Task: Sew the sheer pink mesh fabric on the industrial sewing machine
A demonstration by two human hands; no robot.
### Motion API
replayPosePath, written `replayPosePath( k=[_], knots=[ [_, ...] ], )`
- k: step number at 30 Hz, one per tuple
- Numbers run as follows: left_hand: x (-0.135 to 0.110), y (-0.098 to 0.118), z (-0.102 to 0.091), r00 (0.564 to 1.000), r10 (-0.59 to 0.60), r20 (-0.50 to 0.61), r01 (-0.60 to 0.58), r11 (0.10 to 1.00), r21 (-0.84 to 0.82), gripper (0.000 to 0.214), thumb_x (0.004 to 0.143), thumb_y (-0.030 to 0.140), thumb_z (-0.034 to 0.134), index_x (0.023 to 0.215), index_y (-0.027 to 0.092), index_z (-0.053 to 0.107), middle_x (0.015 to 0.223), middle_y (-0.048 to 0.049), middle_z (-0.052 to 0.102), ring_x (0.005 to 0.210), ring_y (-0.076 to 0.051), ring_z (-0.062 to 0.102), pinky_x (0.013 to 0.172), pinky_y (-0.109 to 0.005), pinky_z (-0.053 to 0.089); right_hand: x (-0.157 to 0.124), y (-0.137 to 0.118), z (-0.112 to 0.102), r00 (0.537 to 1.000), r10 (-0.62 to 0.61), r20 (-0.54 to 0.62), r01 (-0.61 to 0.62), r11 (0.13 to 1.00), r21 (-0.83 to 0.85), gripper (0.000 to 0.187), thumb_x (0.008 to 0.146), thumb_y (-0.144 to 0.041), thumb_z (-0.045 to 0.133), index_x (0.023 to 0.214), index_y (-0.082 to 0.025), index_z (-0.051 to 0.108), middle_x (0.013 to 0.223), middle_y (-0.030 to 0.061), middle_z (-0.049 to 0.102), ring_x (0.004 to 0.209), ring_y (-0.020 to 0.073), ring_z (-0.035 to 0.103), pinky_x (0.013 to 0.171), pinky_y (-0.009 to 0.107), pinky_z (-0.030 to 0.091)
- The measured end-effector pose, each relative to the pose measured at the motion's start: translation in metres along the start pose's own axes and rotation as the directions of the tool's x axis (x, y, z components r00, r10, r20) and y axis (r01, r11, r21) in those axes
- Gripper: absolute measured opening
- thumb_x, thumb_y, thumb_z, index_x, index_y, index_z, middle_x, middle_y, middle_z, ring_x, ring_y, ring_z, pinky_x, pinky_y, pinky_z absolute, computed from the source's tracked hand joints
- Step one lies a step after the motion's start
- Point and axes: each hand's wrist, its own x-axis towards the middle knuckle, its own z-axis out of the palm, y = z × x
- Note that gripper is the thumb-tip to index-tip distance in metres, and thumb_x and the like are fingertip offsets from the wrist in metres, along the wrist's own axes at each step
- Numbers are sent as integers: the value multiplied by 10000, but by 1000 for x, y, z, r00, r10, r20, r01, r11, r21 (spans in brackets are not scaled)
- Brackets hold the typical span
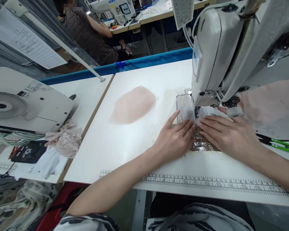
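My left hand [177, 136] lies on the bed of a white sewing machine [207, 54], just left of the needle area. Its thumb is spread out, and its fingers point towards the presser foot [197, 111]. On the other side, my right hand [231, 134] rests flat with fingers stretched towards the same spot. Both hands' fingertips come close to a clear plastic plate [184, 104] around the foot. Shiny clear tape or film covers the machine bed [202, 142] between the hands. Any thin cloth beneath the fingertips is too hard to make out.
A pale pink fabric piece [135, 104] lies left on the white table, and more pink fabric [272, 102] lies right. Green-handled scissors [284, 146] are beside my right forearm. A printed ruler [183, 181] runs along the front edge. Another person [89, 35] sits beyond.
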Motion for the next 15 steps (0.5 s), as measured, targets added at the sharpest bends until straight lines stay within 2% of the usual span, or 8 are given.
replayPosePath(
  k=[5, 15],
  knots=[
    [3, -6, 4, 998, -42, 44, 42, 999, 8, 339, 1015, 268, 461, 1228, 102, 666, 1229, -110, 713, 1183, -228, 670, 1210, -553, 343, 4, 3, 4, 999, 13, 33, -11, 998, -57, 262, 1004, -214, 520, 1085, -79, 729, 1082, 106, 761, 944, 243, 722, 923, 429, 490],
    [11, -18, 12, 988, -117, 104, 116, 993, 12, 412, 1038, 318, 421, 1325, 83, 601, 1344, -120, 642, 1258, -263, 616, 1198, -567, 326, 6, 8, 3, 997, 37, 74, -36, 999, -17, 286, 1001, -243, 511, 1117, -89, 722, 1095, 114, 757, 1012, 290, 707, 948, 477, 487]
  ],
)
